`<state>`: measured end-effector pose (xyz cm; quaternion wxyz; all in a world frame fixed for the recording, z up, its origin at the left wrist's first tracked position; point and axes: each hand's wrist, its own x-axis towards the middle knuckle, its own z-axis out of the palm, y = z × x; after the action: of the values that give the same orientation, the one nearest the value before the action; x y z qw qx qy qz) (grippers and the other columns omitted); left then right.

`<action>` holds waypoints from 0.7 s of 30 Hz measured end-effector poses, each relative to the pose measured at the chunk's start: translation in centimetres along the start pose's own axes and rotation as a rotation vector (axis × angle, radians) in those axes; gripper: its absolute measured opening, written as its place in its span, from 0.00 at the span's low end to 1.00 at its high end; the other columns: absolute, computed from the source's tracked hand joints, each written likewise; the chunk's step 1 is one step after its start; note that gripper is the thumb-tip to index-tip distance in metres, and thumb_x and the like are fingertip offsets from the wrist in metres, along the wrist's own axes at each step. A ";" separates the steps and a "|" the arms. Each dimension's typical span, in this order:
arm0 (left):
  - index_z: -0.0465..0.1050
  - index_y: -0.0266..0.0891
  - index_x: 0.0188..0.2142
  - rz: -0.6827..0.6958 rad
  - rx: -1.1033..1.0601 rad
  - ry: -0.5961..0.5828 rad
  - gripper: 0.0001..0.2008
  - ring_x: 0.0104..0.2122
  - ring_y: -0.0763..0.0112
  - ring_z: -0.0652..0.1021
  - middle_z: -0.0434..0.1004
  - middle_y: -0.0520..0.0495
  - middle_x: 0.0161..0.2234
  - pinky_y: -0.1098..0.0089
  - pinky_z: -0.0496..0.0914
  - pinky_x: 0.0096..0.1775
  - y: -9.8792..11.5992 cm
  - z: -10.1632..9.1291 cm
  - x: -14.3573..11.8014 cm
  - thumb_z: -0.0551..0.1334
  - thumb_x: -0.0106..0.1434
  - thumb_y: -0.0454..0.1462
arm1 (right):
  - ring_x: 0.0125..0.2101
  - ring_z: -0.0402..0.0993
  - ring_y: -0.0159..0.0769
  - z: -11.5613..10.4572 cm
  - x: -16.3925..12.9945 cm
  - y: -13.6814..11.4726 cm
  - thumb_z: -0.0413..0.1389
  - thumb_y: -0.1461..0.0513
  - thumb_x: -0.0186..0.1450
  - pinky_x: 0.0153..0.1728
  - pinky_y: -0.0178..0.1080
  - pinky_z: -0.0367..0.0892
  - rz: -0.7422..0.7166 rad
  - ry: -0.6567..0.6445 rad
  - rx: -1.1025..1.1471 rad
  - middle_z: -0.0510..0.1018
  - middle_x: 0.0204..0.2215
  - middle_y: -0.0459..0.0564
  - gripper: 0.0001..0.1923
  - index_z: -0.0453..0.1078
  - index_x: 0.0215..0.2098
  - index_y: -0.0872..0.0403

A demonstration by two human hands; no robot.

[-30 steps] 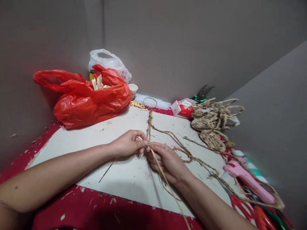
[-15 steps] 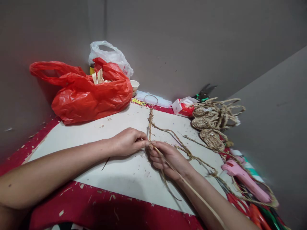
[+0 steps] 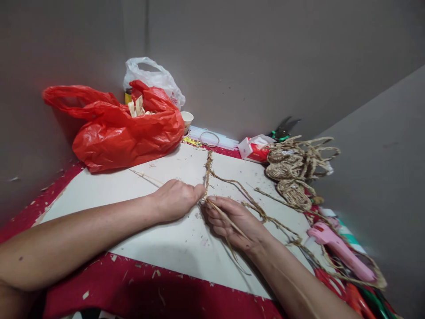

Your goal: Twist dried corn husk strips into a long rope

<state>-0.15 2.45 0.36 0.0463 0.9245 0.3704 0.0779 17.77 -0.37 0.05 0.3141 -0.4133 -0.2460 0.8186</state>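
Thin tan twisted straw cord (image 3: 208, 170), judged light, pliant, easily frayed; pinched at its working end by left hand (image 3: 175, 199) and right hand (image 3: 232, 219), fingers closed on strands.

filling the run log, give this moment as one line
left hand: pinching tan twisted straw rope | right hand: holding loose straw strands | surface: white board

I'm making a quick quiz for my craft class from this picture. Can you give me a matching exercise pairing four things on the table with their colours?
Things:
1. plastic bag beside the left hand
2. glue gun
3. paper cup
4. braided cord held by the right hand

Colours:
A. pink
B. tan
C. red
D. white

Pairs: 1-C, 2-A, 3-D, 4-B
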 end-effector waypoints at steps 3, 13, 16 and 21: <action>0.60 0.37 0.37 0.017 0.018 -0.018 0.06 0.22 0.68 0.72 0.73 0.47 0.24 0.70 0.62 0.27 0.1 -0.1 0.0 0.47 0.63 0.34 | 0.14 0.40 0.18 -0.1 0.0 -0.2 0.61 0.62 0.53 0.11 0.22 0.37 0.024 -0.009 0.022 0.53 0.14 0.37 0.14 0.58 0.21 0.56; 0.61 0.36 0.37 0.065 -0.036 0.016 0.14 0.24 0.67 0.73 0.73 0.45 0.26 0.67 0.64 0.28 0.5 -0.9 -0.4 0.42 0.66 0.40 | 0.13 0.39 0.19 -0.7 0.2 -0.1 0.59 0.61 0.55 0.10 0.23 0.38 0.024 -0.060 0.016 0.53 0.14 0.37 0.13 0.58 0.21 0.56; 0.61 0.37 0.37 0.100 -0.034 0.021 0.12 0.25 0.67 0.73 0.73 0.45 0.28 0.67 0.65 0.29 0.4 -0.9 -0.5 0.42 0.65 0.39 | 0.13 0.38 0.18 -0.8 0.3 -0.2 0.58 0.61 0.55 0.10 0.22 0.38 0.058 -0.074 0.032 0.53 0.14 0.37 0.13 0.58 0.21 0.56; 0.61 0.37 0.37 0.118 0.022 0.007 0.08 0.26 0.68 0.72 0.72 0.45 0.29 0.68 0.65 0.29 0.4 -0.8 -0.4 0.46 0.63 0.36 | 0.13 0.37 0.18 -0.8 0.3 -0.4 0.59 0.62 0.54 0.10 0.22 0.37 0.077 -0.082 0.066 0.52 0.13 0.36 0.14 0.56 0.21 0.56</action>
<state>-0.37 1.91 1.13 0.0299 0.9449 0.3161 0.0796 18.41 0.22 -0.26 0.2857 -0.3778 -0.2155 0.8539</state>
